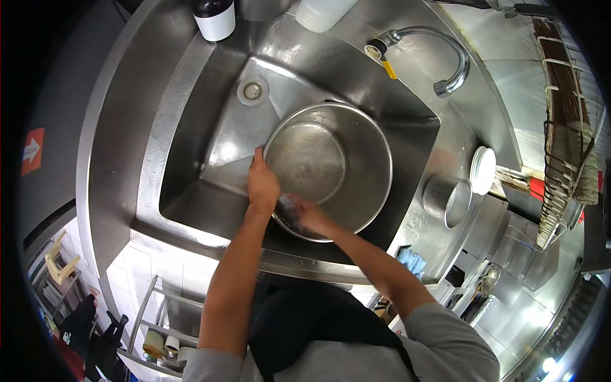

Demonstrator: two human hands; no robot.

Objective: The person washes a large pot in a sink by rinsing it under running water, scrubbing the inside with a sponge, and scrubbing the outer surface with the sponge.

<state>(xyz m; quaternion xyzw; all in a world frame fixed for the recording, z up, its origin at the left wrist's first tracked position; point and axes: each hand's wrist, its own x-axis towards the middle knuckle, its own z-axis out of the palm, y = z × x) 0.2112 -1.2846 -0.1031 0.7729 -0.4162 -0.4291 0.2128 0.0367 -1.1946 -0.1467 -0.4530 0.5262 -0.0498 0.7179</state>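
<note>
Head view showed the fingers of the left hand (262,183) gripping the large metal pot (368,169) by its left edge. The right hand (310,215), a little blurred, had its fingers closed around a greyish scrubber (289,209) at the pot's near side. This pot was inside the steel sink (226,137), near the drain (252,91). Farther right, a smaller pot (438,195) lay on the surface (415,221).

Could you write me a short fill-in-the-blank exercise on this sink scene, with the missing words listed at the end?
The left hand holds the large metal pot by its ____.
The pot sits inside the steel ____.
The lever by the curved tap is ____ in colour.
The crumpled cloth is ____ in colour.

Missing words: rim; sink; yellow; blue.
</note>
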